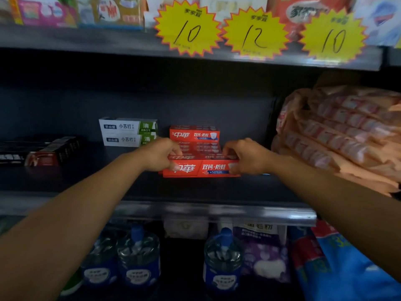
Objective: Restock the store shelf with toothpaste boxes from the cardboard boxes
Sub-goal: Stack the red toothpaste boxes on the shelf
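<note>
Red toothpaste boxes (200,168) gripped at both ends on the shelf (130,185).
Our left hand (159,154) and right hand (245,156) pinch the stack's ends, probably to square it before the rear red box (194,132).

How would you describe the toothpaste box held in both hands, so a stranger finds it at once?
Look at the dark middle shelf, below the yellow price signs. At its centre, the left hand and right hand hold a red toothpaste box by its ends. It is frontmost; the other red boxes sit behind.
</note>
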A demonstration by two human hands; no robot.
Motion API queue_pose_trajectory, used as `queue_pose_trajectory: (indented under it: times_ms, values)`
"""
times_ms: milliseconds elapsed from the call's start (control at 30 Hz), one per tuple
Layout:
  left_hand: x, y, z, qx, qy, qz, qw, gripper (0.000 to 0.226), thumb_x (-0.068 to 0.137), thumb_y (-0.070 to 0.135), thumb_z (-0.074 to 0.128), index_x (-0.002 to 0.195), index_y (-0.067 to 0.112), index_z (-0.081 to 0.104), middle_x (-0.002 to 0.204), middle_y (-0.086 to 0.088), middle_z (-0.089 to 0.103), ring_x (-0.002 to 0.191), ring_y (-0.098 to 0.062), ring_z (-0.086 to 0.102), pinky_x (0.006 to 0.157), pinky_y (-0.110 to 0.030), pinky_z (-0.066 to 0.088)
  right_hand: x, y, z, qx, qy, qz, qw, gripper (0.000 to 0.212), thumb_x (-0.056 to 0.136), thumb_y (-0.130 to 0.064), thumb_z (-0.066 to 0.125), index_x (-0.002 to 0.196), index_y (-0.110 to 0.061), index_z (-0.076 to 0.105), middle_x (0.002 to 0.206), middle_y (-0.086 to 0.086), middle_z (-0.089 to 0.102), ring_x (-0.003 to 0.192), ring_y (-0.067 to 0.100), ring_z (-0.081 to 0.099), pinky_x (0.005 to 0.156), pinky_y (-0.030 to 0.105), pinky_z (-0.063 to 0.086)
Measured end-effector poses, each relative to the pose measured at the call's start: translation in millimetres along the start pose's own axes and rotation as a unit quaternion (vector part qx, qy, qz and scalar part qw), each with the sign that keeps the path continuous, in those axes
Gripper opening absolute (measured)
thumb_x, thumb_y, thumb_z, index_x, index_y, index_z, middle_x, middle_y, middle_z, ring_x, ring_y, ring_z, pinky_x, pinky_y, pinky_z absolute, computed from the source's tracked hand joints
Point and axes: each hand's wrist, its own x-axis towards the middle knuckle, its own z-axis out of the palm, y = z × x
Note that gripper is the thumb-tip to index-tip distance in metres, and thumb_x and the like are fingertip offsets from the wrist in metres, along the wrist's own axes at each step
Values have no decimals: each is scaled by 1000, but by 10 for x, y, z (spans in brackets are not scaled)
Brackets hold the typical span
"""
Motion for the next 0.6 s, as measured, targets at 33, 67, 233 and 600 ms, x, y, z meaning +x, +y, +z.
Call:
queue_pose_trajectory:
  times_ms: [33,67,233,600]
  values:
    - [42,-26,53,2,-3,0,1000,50,78,19,77,125,18,58,127,1,59,118,-15,54,103,-35,43,39,29,63,-6,1,4,1000,39,71,-23,76,104,-14,57,104,3,65,91,21,61,81,37,53]
    - [85,-54,110,5,-8,0,1000,50,78,19,77,125,18,59,128,2,58,118,-15,54,104,-36,43,67,48,130,-11,0,6,1000,39,71,-23,76,104,-14,57,104,4,65,90,22,60,80,36,52]
    - [257,-217,388,11,-27,3,1000,44,76,18,79,117,20,63,124,2,62,115,-14,57,102,-36,44,180,149,467,-12,-18,-3,1000,42,72,-24,75,108,-15,55,106,4,64,91,22,59,80,35,52]
    - [329,-337,367,68,22,9,997,49,71,18,83,117,18,65,120,1,63,107,-15,59,94,-31,47,270,186,576,-56,8,-27,998,34,76,-23,72,103,-13,55,114,4,53,97,22,53,79,32,46]
